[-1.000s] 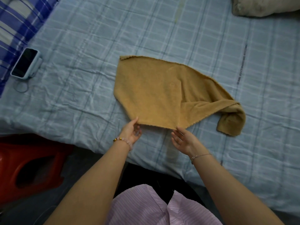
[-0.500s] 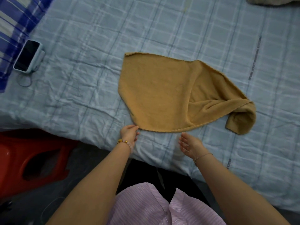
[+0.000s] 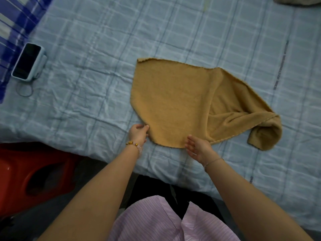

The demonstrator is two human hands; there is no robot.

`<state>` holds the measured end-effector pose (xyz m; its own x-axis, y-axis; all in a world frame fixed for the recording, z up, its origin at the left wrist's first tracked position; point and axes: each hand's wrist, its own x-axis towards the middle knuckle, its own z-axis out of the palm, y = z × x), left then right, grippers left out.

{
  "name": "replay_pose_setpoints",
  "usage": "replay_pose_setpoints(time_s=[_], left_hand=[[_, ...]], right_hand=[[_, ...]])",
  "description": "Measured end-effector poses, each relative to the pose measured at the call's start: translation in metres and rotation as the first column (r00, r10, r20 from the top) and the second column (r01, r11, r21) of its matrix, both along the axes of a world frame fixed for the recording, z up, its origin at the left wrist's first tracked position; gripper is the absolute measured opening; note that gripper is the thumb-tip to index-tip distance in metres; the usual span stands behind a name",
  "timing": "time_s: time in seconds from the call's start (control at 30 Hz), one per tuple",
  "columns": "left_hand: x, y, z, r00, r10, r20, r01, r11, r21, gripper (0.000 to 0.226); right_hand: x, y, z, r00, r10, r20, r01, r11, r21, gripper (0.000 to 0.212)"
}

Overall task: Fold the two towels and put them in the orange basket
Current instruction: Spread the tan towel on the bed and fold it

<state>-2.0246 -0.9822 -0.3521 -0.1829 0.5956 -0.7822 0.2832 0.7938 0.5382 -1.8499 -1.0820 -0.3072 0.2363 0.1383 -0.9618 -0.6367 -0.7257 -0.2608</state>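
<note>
While the left hand (image 3: pixel 138 133) pinches the towel's (image 3: pixel 173 103) near-left corner and the right hand (image 3: pixel 198 147) hovers spread and empty over the near hem, the fold could go crooked: the towel's far-right end is bunched into a roll, so edges may not meet. One-sided pulling could also drag it askew. Beyond the hands the towel lies on the bed (image 3: pixel 104 75); a phone (image 3: pixel 27 62) sits well left of the towel.
</note>
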Motion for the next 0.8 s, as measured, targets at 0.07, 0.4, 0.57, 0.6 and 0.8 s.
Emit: replay_pose_setpoints(time_s=[0.07,0.4,0.57,0.6,0.8], left_hand=[[0.004,0.004,0.000,1.000,0.000,0.005,0.000,1.000,0.019,0.022],[0.048,0.011,0.021,0.939,-0.272,-0.210,0.329,0.888,0.320,0.017],[0.084,0.015,0.015,0.716,-0.603,-0.353,0.697,0.645,0.313,0.030],[0.089,0.014,0.015,0.666,-0.663,-0.342,0.746,0.598,0.294,0.032],[0.085,0.018,0.018,0.707,-0.622,-0.336,0.707,0.627,0.327,0.029]], right_hand=[[0.001,0.007,0.001,1.000,-0.002,0.003,0.002,1.000,0.011,0.010],[0.010,0.034,0.008,0.994,0.007,0.109,-0.028,0.981,0.192,0.008],[0.025,0.039,0.005,0.988,-0.019,0.153,-0.010,0.982,0.187,0.007],[0.028,0.040,0.004,0.987,-0.021,0.158,-0.008,0.983,0.183,0.007],[0.043,0.041,-0.004,0.989,-0.034,0.145,0.008,0.985,0.175,0.010]])
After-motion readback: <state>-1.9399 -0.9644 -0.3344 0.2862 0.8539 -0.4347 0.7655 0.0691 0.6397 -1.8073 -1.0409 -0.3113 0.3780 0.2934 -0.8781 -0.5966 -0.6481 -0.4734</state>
